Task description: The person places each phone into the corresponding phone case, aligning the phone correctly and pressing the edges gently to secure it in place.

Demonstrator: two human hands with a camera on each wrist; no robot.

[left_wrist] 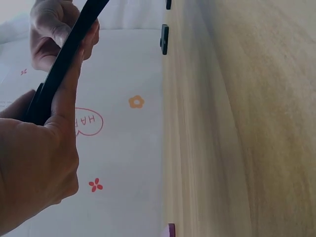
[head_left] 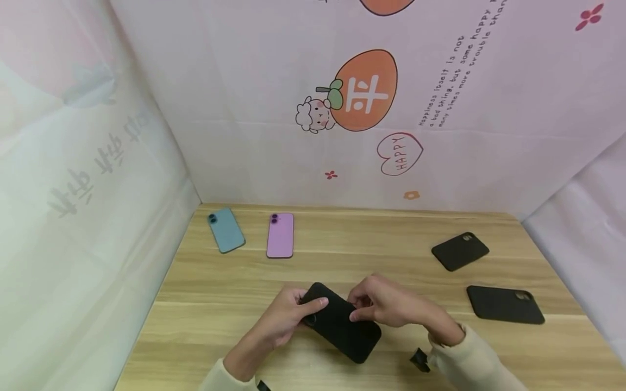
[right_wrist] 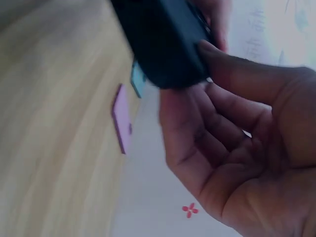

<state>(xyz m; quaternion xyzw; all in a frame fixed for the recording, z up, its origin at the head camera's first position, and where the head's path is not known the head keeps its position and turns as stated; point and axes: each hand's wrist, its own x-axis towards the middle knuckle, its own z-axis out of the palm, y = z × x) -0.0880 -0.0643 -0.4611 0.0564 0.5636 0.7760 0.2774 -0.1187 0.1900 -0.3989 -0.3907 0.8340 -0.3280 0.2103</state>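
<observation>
A black phone case (head_left: 344,334) is held at a slant above the near middle of the table; I cannot tell whether a phone sits inside it. My left hand (head_left: 286,317) grips its upper-left end, thumb across the dark face near a round camera ring. On the opposite long edge, my right hand (head_left: 386,304) pinches the case between thumb and fingers. Edge-on in the left wrist view, the case (left_wrist: 66,66) shows a raised part by the left palm. In the right wrist view, its rounded corner (right_wrist: 173,74) lies against the right thumb and fingers.
A blue phone (head_left: 227,231) and a purple phone (head_left: 280,236) lie at the back left of the wooden table (head_left: 195,336). Two more black phone cases (head_left: 459,251) lie to the right, one behind the other. Printed white cloth (head_left: 274,152) surrounds the table's back and sides.
</observation>
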